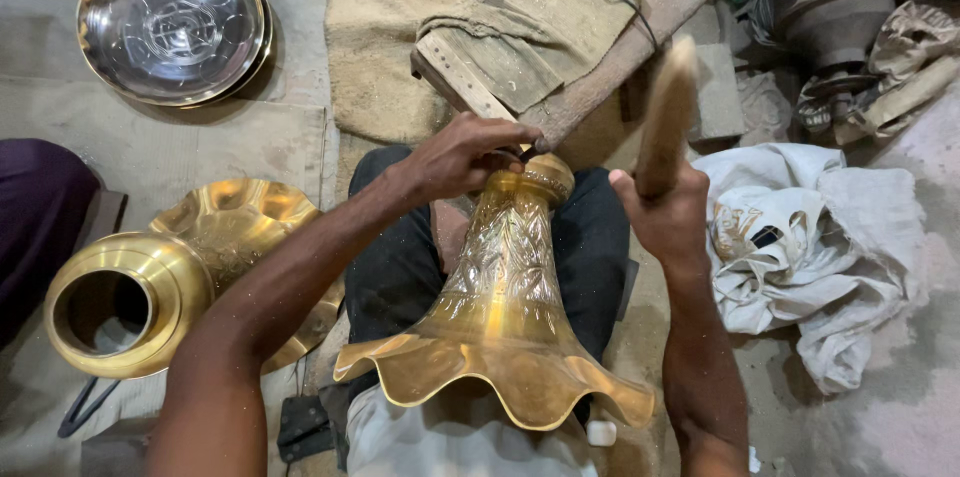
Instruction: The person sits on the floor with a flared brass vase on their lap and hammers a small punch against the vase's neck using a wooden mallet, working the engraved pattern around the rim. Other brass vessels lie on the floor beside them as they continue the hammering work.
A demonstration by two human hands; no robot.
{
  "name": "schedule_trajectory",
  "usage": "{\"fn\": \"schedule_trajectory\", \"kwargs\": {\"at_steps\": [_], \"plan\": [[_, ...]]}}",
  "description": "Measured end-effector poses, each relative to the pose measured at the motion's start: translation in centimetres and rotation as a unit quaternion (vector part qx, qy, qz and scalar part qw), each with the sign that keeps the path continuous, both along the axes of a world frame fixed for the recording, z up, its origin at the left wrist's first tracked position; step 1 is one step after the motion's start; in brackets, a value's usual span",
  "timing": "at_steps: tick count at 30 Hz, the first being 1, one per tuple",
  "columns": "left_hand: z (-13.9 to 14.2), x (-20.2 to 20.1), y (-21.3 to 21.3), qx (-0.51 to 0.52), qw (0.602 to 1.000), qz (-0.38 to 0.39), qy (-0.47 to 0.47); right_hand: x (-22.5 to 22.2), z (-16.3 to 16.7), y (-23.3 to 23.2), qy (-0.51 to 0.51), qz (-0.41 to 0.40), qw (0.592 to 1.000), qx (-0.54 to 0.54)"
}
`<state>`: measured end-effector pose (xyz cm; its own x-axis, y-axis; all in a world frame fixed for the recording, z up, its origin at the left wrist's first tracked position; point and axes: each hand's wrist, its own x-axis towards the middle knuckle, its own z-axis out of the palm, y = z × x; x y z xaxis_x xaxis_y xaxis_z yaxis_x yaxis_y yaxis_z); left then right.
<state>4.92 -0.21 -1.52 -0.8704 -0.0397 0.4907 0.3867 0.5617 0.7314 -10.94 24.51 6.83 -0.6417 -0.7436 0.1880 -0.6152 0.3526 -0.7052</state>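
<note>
A tall brass flared piece with a wavy rim and engraved neck rests on my lap, narrow end pointing away. My left hand grips near its narrow top and pinches a thin dark tool against the brass. My right hand is shut on a wooden mallet, raised upright just right of the neck; its upper end is blurred.
A brass pot and a fluted brass piece lie at left. A shiny round metal bowl sits at upper left. A worn wooden block wrapped in cloth lies ahead. Crumpled white cloth is at right.
</note>
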Motion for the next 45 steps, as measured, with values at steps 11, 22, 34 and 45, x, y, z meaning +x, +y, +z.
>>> {"fn": "schedule_trajectory", "kwargs": {"at_steps": [11,22,34,45], "plan": [[0.5,-0.3,-0.4,0.014,0.999,-0.039,-0.023,0.2,-1.7,0.8,0.055,-0.038,0.997,0.044],[1.4,-1.6,-0.5,-0.052,0.996,-0.065,-0.035,0.0,-2.8,1.9,0.030,-0.047,0.994,-0.092],[1.3,-0.9,-0.4,-0.044,0.990,-0.055,-0.119,-0.2,-3.6,2.7,0.109,-0.009,0.994,-0.013],[-1.5,2.1,1.5,0.107,0.991,0.079,0.010,2.5,2.6,3.3,0.040,0.079,0.996,-0.015]]}}
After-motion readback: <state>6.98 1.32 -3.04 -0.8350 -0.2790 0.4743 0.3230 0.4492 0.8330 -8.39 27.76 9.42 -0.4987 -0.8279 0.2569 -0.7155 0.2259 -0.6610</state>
